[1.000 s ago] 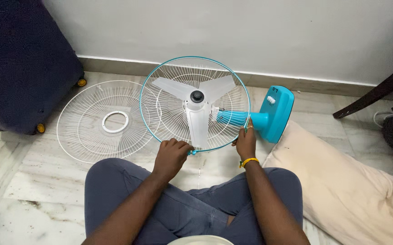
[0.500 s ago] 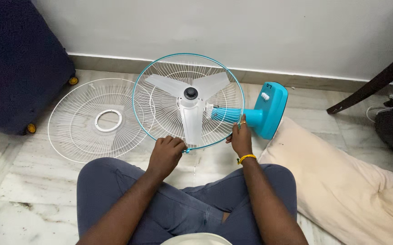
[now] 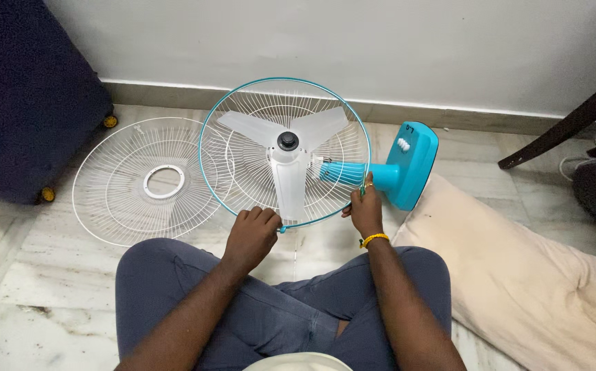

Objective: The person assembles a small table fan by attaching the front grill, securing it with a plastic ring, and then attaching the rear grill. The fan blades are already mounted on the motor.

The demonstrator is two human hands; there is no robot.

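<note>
In the head view, a person sits cross-legged on a pale marble floor (image 3: 50, 288) with a blue table fan (image 3: 353, 168) lying on its back just ahead of the knees. The fan's rear guard (image 3: 243, 103), ringed in blue, fills the middle of the frame, and a white three-bladed rotor (image 3: 288, 148) sits in its centre under a dark hub cap. The blue base (image 3: 415, 165) points toward the right of the frame.

The left hand (image 3: 251, 237) is curled closed on the lower rim of the guard, at its bottom edge. The right hand (image 3: 365, 209), with a yellow band at the wrist, pinches the rim at its lower right, fingers closed around the blue ring beside the fan's neck.

Against the two earlier pictures, both hands grip the same spots on the rim, while the fan sits slightly further left and nearer the centre of the frame, and the base is tipped a little more upward. The fan looks to have been nudged or turned only slightly, though the camera may have shifted too.

The loose white front guard (image 3: 150, 182) lies flat at middle left, its right edge tucked under the blue-ringed guard. A dark suitcase (image 3: 23, 96) fills the upper left, a cream cushion (image 3: 518, 275) lies at lower right, and a dark chair leg (image 3: 566, 124) crosses the upper right.
</note>
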